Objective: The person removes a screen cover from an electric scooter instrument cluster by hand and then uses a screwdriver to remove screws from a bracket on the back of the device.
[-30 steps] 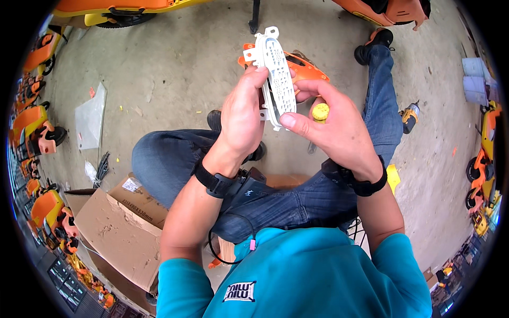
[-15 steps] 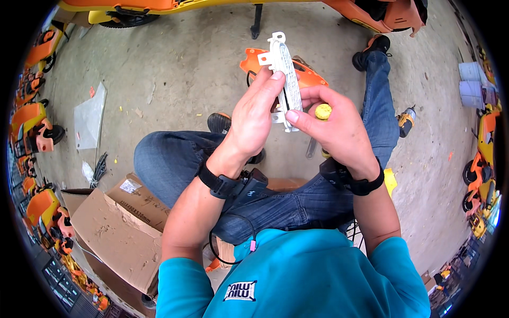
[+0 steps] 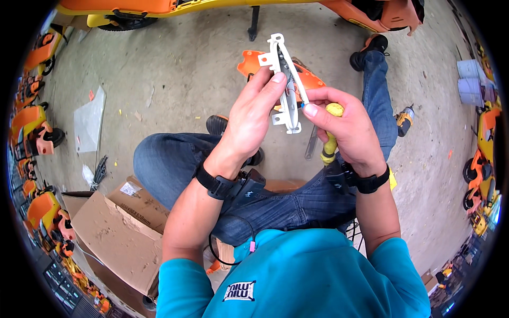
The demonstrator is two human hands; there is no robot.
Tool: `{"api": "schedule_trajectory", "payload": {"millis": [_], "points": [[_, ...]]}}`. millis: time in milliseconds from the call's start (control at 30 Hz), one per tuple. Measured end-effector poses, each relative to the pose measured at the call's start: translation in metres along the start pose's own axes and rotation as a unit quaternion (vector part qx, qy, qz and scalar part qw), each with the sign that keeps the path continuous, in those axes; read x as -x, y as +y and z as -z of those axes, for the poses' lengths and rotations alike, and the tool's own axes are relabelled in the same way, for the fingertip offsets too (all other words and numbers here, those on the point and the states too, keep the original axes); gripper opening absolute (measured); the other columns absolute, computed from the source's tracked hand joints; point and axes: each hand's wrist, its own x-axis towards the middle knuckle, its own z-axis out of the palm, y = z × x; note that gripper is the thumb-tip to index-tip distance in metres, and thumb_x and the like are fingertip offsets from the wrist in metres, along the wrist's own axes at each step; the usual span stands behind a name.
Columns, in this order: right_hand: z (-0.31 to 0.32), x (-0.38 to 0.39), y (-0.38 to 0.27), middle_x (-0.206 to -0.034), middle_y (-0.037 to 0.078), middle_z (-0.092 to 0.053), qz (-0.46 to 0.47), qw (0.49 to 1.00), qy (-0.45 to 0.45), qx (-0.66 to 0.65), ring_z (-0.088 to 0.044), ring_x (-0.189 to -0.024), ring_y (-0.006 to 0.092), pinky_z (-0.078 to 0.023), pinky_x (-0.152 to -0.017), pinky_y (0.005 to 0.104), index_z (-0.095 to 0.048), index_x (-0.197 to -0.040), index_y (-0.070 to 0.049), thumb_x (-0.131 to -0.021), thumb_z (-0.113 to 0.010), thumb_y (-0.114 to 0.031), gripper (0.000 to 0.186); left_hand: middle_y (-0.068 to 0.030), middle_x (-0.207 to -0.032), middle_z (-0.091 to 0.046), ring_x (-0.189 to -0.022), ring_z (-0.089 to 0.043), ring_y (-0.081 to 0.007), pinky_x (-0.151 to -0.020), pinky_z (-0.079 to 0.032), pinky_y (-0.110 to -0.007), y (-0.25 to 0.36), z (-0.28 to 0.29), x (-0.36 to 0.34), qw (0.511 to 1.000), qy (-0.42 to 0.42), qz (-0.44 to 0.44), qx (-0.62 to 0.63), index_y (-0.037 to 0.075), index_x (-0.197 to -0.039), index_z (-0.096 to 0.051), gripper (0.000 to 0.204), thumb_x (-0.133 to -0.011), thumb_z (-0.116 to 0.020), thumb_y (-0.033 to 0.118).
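Note:
A long white plastic housing (image 3: 278, 53) with mounting tabs stands roughly upright before me. My left hand (image 3: 249, 122) is closed round its left side, thumb on its face. My right hand (image 3: 344, 124) pinches the lower end of a thin white strip (image 3: 296, 74), which slants away from the housing and meets it near the top. Dark and silvery inner parts show in the gap. A small blue spot sits by my right thumb. A yellow-handled tool (image 3: 330, 147) is also tucked in my right hand; its working end cannot be made out.
An orange plastic part (image 3: 313, 79) lies on the floor behind the housing. To the right rests a yellow-and-black power drill (image 3: 405, 122). An opened cardboard box (image 3: 114, 233) stands left of my legs, and an orange-and-yellow vehicle (image 3: 212, 7) spans the far side.
The white strip's lower end has swung right, away from the housing, baring the inside. My right hand has shifted slightly right with it, and more of the yellow handle shows.

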Motion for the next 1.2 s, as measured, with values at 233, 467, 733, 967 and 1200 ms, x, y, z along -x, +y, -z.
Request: {"api": "schedule_trajectory", "payload": {"millis": [233, 467, 733, 967, 1200], "points": [[0.015, -0.004, 0.005, -0.098, 0.006, -0.067, -0.016, 0.987, -0.077, -0.138, -0.051, -0.069, 0.0037, -0.042, -0.054, 0.0191, -0.062, -0.118, 0.003, -0.094, -0.066, -0.022, 0.035, -0.0044, -0.104, -0.061, -0.095, -0.056, -0.0098, -0.087, -0.044, -0.026, 0.005, -0.003, 0.0, 1.0, 0.005, -0.013, 0.005, -0.002, -0.119, -0.056, 0.038, -0.101, -0.054, 0.032], [0.019, -0.007, 0.01, -0.105, 0.006, -0.065, 0.0, 0.97, -0.132, -0.206, -0.05, -0.076, 0.0049, -0.042, -0.055, 0.0197, -0.057, -0.123, 0.004, -0.098, -0.058, -0.024, 0.037, -0.0062, -0.102, -0.063, -0.094, -0.058, -0.0106, -0.084, -0.047, -0.028, 0.008, -0.001, 0.002, 1.0, 0.002, -0.023, 0.015, -0.003, -0.119, -0.055, 0.041, -0.101, -0.053, 0.033], [0.028, -0.01, 0.033, -0.116, 0.018, -0.06, 0.038, 0.923, -0.21, -0.322, -0.052, -0.082, 0.0117, -0.045, -0.056, 0.0226, -0.047, -0.132, 0.008, -0.1, -0.053, -0.031, 0.051, -0.0086, -0.108, -0.062, -0.096, -0.06, -0.0121, -0.086, -0.05, -0.028, 0.012, -0.007, 0.006, 0.997, -0.011, -0.06, 0.05, -0.003, -0.126, -0.051, 0.04, -0.1, -0.057, 0.027], [0.031, -0.013, 0.046, -0.115, 0.02, -0.06, 0.058, 0.89, -0.25, -0.375, -0.053, -0.08, 0.013, -0.044, -0.054, 0.0235, -0.043, -0.135, 0.011, -0.097, -0.056, -0.035, 0.061, -0.009, -0.11, -0.061, -0.1, -0.061, -0.0134, -0.088, -0.05, -0.029, 0.015, -0.012, 0.01, 0.991, -0.03, -0.094, 0.085, -0.003, -0.128, -0.049, 0.039, -0.1, -0.056, 0.024], [0.033, -0.016, 0.058, -0.116, 0.023, -0.057, 0.066, 0.861, -0.281, -0.418, -0.052, -0.078, 0.0137, -0.044, -0.054, 0.0248, -0.041, -0.136, 0.01, -0.096, -0.059, -0.036, 0.064, -0.0114, -0.108, -0.063, -0.085, -0.069, -0.0179, -0.076, -0.058, -0.031, 0.023, -0.011, 0.013, 0.988, -0.05, -0.069, 0.126, -0.003, -0.127, -0.048, 0.037, -0.1, -0.055, 0.023]]}}
